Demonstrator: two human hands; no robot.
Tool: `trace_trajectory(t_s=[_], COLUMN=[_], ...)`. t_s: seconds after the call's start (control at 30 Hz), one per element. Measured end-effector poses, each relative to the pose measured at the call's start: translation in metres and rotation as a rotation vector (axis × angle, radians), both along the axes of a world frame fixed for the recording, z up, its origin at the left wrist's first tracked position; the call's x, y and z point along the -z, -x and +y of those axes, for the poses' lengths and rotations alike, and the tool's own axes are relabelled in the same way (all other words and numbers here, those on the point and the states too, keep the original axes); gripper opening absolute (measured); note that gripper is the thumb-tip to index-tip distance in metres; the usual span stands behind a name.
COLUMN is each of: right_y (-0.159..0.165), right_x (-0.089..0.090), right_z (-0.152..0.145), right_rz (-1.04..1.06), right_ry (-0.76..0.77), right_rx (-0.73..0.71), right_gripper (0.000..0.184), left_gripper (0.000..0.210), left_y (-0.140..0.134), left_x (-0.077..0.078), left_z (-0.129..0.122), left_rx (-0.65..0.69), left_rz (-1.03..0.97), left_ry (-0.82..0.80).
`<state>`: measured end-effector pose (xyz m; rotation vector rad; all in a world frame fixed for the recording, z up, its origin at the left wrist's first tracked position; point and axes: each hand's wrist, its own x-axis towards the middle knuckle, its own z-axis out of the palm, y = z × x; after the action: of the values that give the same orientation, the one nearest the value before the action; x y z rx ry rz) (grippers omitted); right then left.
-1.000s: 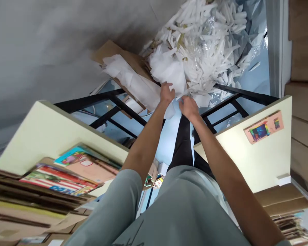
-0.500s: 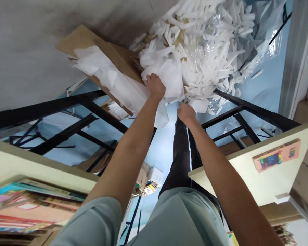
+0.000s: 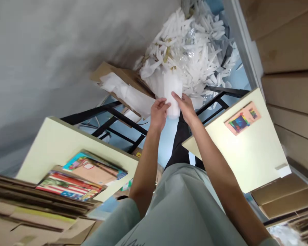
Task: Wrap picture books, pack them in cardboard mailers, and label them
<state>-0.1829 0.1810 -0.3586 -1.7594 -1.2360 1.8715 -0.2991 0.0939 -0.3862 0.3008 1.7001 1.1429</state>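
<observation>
My left hand [image 3: 158, 114] is off the far paper that it was reaching over half a second ago; it is beside my right hand [image 3: 187, 106] now, and a white sheet [image 3: 174, 82] is up between the two. My right hand holds that sheet, thumb flat across the side towards me and fingers behind its right edge. My left thumb and forefinger are narrow, almost meeting at the sheet's left edge; I cannot tell whether they pinch it. The sheet hangs in front of me, above the gap between two tables, its far end overlapping the pile [image 3: 195, 51] of white scraps. To the left of the pile, a tilted box [image 3: 141, 82] has white paper [image 3: 128, 94] draped along its near side. Black legs [image 3: 128, 118] stand below the left table [image 3: 53, 143], and more black legs [image 3: 220, 97] show beyond the right table [image 3: 251, 157]. Two colourful stacks of printed card [image 3: 94, 167] lie on the left table, with layered cardboard [image 3: 33, 218] nearer me. A single printed piece [image 3: 242, 118] lies on the right table. Farther right, big cartons [image 3: 290, 92] are stacked up.
</observation>
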Motion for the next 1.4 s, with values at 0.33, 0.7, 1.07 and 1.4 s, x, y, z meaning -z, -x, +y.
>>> trace_trajectory(t_s=[0.33, 0.7, 1.07, 1.4], right_y=[-0.150, -0.129, -0.017, 0.033], right_x=[-0.151, -0.154, -0.039, 0.102], right_z=[-0.038, -0.047, -0.001, 0.098], right_rz=[0.080, -0.139, -0.328, -0.663], right_ry=[-0.129, -0.202, -0.240, -0.143], right_rx=[0.336, 0.172, -0.321, -0.544], right_gripper=[0.056, 0.048, 0.012, 0.023], left_gripper=[0.049, 0.014, 0.026, 0.021], left_y=[-0.084, -0.110, -0.011, 0.062], left_x=[-0.136, -0.152, -0.059, 0.094], left_z=[0.004, -0.010, -0.021, 0.018], left_rx=[0.272, 0.426, 0.191, 0.103], left_rz=[-0.106, 0.421, 0.232, 0.363], left_ry=[-0.067, -0.181, -0.054, 0.312])
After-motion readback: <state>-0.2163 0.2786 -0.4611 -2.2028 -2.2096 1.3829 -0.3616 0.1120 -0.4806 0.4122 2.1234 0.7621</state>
